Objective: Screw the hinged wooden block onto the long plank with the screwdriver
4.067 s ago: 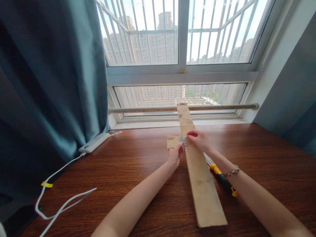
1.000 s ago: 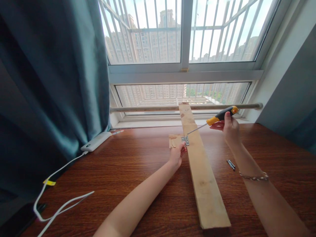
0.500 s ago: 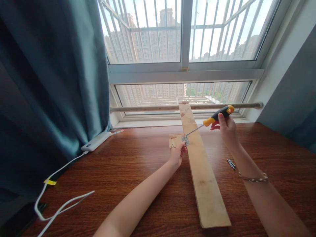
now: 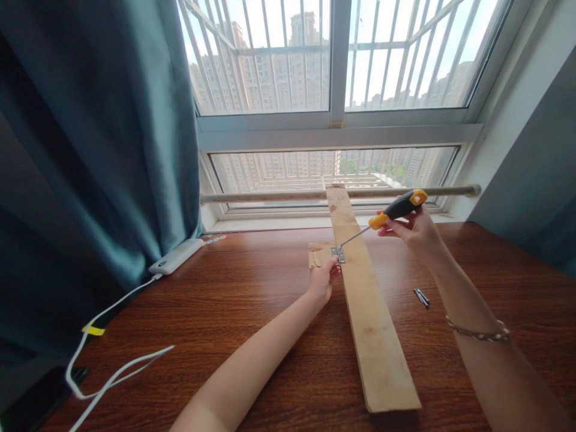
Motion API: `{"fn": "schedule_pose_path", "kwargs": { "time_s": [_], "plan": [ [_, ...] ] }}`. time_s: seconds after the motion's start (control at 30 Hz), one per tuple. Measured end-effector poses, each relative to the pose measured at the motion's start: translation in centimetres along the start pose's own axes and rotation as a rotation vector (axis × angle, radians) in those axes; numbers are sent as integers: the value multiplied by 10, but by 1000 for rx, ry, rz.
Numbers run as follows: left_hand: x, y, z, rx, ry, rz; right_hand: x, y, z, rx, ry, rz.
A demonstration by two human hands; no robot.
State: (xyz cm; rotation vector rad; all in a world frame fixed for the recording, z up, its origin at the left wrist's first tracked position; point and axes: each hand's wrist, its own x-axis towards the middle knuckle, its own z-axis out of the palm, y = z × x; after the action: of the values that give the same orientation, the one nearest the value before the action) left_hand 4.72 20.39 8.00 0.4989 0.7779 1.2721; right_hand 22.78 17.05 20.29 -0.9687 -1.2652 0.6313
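My right hand (image 4: pixel 411 231) grips a screwdriver (image 4: pixel 400 207) by its yellow and black handle. The thin shaft slants down to the left, its tip at a small metal hinge (image 4: pixel 338 255). That hinge lies across the edge of a long wooden board (image 4: pixel 371 318) and a small wood piece (image 4: pixel 317 254) on its left. Thumb on the hinge's lower edge, my left hand (image 4: pixel 323 279) is closed around it, its other fingers partly hidden beside the board. Whether a screw sits under the tip is too small to tell.
Several screws (image 4: pixel 422 297) lie on the brown table (image 4: pixel 252 282) right of the board. A white power strip (image 4: pixel 175 258) and its cable (image 4: pixel 114 372) are at the left, near a blue curtain (image 4: pixel 166 120). The board's far end reaches a window rail (image 4: pixel 270 197).
My right hand has shifted its grip on the screwdriver handle, with the wrist swung to the right. My left hand, the hinge and the board have stayed in place.
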Motion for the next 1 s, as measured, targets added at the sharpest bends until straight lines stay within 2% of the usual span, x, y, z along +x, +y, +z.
{"fn": "schedule_pose_path", "kwargs": {
  "time_s": [0.4, 0.5, 0.63, 0.77, 0.87, 0.93, 1.0],
  "plan": [
    [-1, 1, 1, 4, 5, -14, -13, 9, 18, -369, 216, -177],
    [-1, 1, 0, 3, 2, -6, -15, 10, 22, -318, 193, -138],
    [0, 1, -1, -2, -19, 6, -14, 3, 24, -119, 89, -52],
    [0, 2, 0, -5, -1, -15, -11, -6, 18, 23, -10, 40],
    [-1, 2, 1, 2, 6, -18, -8, -5, 12, 44, -58, 94],
    [-1, 2, 1, 4, -2, -11, -7, 0, 11, -6, -15, 90],
    [-1, 2, 1, 2, -11, -7, -7, 7, 13, -92, 99, 51]
  ]
}}
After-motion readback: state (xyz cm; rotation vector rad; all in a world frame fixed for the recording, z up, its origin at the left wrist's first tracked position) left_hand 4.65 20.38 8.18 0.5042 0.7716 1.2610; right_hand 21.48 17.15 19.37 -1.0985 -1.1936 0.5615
